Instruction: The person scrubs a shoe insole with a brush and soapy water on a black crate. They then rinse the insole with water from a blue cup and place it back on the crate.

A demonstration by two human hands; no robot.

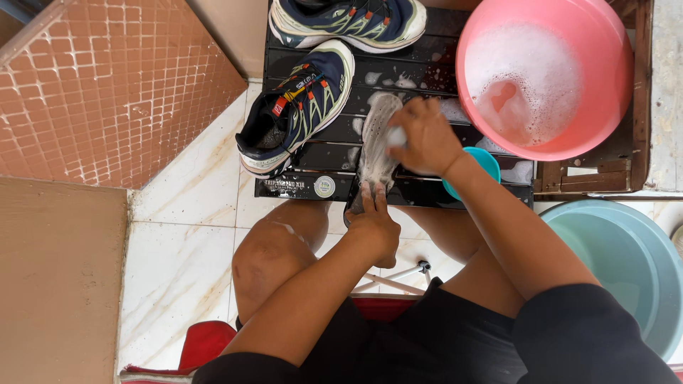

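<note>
Two hands at one soapy insole [375, 142], laid flat on a low black slatted table [420, 71]. Step in hand, by my reckoning: scrubbing. Left hand [375, 226]: pinched shut on the insole's near end, pinning it. Right hand [424, 136]: closed round a small pale scrubber [395, 136], pressed onto the insole's middle. Next move calls for steady pinning while strokes run lengthwise. Adjacent: two navy trainers [299, 107], pink basin [605, 85] of suds.

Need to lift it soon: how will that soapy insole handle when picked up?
Probably floppy: the insole is thin and flat on the black table. Likely slippery, since suds coat it. Probably light, though heavier when soaked. The left hand pins its near end while the right hand presses on it.
</note>
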